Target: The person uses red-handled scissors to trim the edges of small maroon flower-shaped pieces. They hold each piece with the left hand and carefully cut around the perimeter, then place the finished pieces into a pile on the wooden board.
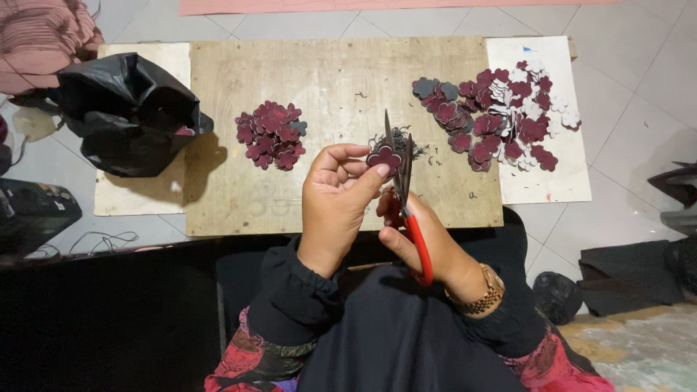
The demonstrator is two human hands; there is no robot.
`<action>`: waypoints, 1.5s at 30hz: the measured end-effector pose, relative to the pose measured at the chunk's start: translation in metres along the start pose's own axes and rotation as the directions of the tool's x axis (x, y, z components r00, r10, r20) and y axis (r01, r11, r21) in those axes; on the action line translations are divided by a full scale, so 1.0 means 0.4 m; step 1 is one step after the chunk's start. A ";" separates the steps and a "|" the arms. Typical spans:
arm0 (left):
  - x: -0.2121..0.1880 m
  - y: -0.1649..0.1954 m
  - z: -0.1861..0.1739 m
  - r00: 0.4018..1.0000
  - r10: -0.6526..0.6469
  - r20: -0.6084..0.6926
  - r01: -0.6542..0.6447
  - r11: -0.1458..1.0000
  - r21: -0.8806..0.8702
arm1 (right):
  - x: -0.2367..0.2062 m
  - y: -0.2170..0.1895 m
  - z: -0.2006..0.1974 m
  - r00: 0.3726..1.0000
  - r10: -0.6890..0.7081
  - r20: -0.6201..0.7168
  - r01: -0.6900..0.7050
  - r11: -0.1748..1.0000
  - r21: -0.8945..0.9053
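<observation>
My left hand [336,199] pinches a small maroon flower-shaped piece [384,157] between thumb and fingers, held up over the wooden board [341,80]. My right hand [425,243] grips red-handled scissors [406,196] whose blades point upward, open around the edge of that piece. A small heap of dark trimmings [417,149] lies on the board just behind the blades. To the left sits a pile of trimmed maroon flower pieces [270,135]. At the right spreads a larger pile of maroon, grey and white flower pieces [501,112].
A black plastic bag [127,112] rests on a pale board at the left. A white board [541,170] lies under the right pile. Pink folded cloth [43,36] sits at top left. Dark sheets [632,279] and a small black bag [557,296] lie on the tiled floor at right.
</observation>
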State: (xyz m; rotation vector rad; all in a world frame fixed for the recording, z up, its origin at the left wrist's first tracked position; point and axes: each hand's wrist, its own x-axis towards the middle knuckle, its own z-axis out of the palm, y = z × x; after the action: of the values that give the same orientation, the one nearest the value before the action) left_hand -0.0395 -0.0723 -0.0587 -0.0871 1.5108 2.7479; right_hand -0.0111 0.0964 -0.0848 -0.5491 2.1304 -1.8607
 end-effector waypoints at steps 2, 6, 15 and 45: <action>0.002 -0.002 0.000 1.000 0.002 0.001 -0.002 1.000 -0.014 | 0.003 0.005 -0.003 1.000 0.029 -0.002 -0.029 1.000 0.007; 0.007 -0.003 -0.003 1.000 -0.008 0.000 0.008 1.000 0.002 | 0.004 0.014 -0.016 0.999 -0.028 0.025 0.029 0.998 -0.048; 0.013 0.018 -0.012 0.999 -0.042 0.003 0.042 0.995 0.092 | 0.000 0.005 -0.034 0.990 0.065 0.128 -0.073 0.996 0.058; 0.015 0.023 -0.041 0.994 -0.100 0.045 0.092 0.984 0.155 | -0.010 0.051 -0.047 0.987 0.101 0.123 -0.105 0.994 0.030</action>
State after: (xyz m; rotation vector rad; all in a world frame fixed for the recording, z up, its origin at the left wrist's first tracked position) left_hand -0.0449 -0.0911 -0.0599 -0.0836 1.6502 2.5313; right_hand -0.0179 0.1173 -0.1026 -0.5197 2.0033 -1.7606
